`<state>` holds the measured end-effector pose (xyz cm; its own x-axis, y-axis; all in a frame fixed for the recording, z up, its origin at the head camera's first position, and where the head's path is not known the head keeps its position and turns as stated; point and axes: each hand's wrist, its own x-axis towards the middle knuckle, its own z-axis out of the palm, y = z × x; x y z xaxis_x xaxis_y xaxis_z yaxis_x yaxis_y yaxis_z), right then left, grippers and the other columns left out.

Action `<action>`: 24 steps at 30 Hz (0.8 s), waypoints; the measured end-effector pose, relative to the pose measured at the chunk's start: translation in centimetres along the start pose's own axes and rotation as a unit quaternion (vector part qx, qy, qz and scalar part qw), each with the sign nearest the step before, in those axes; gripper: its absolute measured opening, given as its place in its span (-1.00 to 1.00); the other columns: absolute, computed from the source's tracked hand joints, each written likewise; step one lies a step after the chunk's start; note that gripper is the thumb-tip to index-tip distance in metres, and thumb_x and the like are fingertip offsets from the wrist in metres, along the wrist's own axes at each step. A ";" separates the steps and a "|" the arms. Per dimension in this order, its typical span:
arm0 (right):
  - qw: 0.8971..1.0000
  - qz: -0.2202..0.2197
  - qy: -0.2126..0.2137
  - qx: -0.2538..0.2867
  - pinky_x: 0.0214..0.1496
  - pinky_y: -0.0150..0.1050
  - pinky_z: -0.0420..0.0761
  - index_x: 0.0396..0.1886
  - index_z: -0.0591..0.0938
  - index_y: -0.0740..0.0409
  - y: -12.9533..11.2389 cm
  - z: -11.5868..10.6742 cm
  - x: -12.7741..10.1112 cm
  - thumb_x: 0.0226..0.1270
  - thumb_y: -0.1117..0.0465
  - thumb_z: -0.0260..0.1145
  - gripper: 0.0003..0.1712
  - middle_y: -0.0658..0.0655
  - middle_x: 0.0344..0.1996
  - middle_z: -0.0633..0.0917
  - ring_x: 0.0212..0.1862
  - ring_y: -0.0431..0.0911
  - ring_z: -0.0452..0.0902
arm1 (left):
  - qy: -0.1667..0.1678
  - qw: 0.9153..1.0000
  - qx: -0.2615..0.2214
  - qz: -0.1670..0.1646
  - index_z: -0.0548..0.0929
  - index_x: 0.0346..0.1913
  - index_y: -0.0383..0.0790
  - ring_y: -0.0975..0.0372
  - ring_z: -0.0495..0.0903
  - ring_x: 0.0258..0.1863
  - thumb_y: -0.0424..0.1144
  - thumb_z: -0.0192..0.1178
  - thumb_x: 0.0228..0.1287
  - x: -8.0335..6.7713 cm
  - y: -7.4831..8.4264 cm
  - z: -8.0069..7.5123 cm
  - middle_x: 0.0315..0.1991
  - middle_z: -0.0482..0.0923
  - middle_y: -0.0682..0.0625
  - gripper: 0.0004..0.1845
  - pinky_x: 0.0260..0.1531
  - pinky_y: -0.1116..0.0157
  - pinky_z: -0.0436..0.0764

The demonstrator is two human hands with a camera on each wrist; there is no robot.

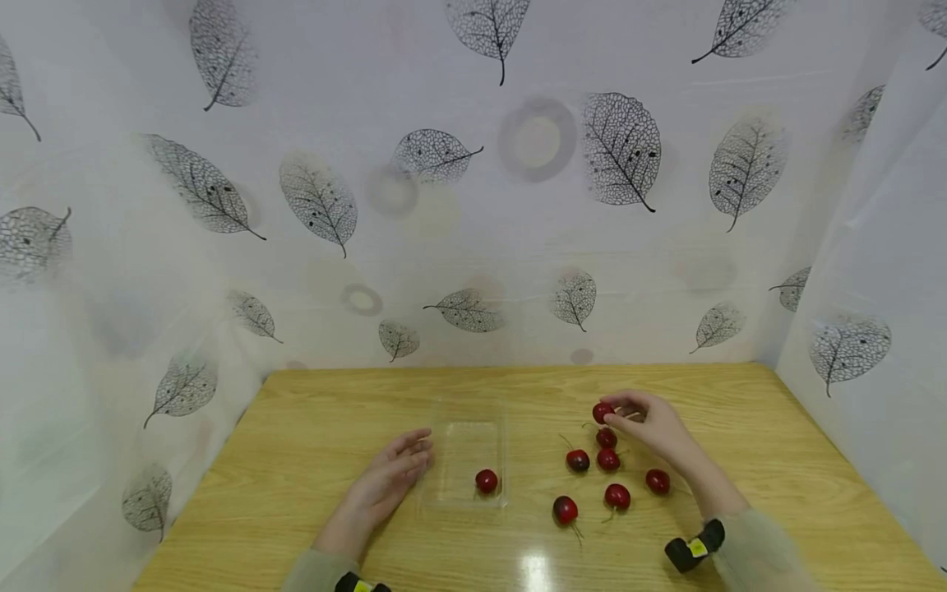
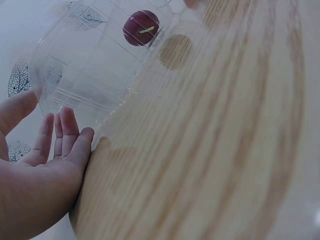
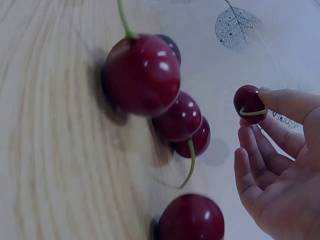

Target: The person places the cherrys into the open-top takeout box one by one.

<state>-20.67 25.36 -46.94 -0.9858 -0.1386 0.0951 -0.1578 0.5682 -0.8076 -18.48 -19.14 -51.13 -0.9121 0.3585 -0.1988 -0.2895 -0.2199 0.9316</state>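
Observation:
Between thumb and fingertips my right hand point(image 1: 651, 423) pinches a dark red cherry point(image 3: 249, 104), its green stem bent across it. In the right wrist view this cherry is held up off the wooden table. A clear plastic box point(image 1: 468, 436) stands left of the loose cherries, with a single cherry point(image 1: 486, 481) in its near right corner. Beside the box's left wall, my left hand point(image 1: 388, 477) rests with fingers relaxed and fingertips right at the plastic. Nothing is in that hand, as the left wrist view shows.
Several loose cherries with stems lie on the wooden table point(image 1: 311, 460) right of the box, among them a cherry point(image 1: 565, 511) near the front and another cherry point(image 1: 658, 481) beneath the right forearm. A leaf-patterned sheet point(image 1: 473, 247) hangs behind the table and along both sides.

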 end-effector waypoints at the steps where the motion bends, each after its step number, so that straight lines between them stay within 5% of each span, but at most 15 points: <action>1: 1.000 -0.003 -0.001 0.005 -0.08 -0.37 0.68 0.19 0.72 0.26 -0.2 0.1 0.1 0.47 0.18 0.44 -0.61 0.26 -0.02 0.79 -0.12 -0.24 0.66 | -0.001 1.000 0.002 -0.001 0.18 0.58 -0.44 0.31 0.50 0.24 -0.41 0.12 0.57 0.0 0.0 0.0 0.22 0.41 0.03 -0.37 0.30 0.47 0.55; 24: 0.997 -0.048 -0.020 0.059 -0.01 -0.41 0.70 0.19 0.69 0.33 -2.9 2.3 0.8 0.48 0.27 0.41 -0.63 0.30 0.01 0.79 -0.07 -0.22 0.67 | 0.000 1.000 -0.001 -0.002 0.19 0.58 -0.43 0.33 0.52 0.23 -0.44 0.08 0.58 0.2 -0.1 -0.2 0.20 0.44 0.06 -0.39 0.30 0.46 0.55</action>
<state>-20.82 21.75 -45.84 -0.9631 -0.2208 0.1538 -0.2407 0.4517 -0.8591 -18.66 -19.27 -51.31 -0.9107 0.3599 -0.2026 -0.2941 -0.2206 0.9300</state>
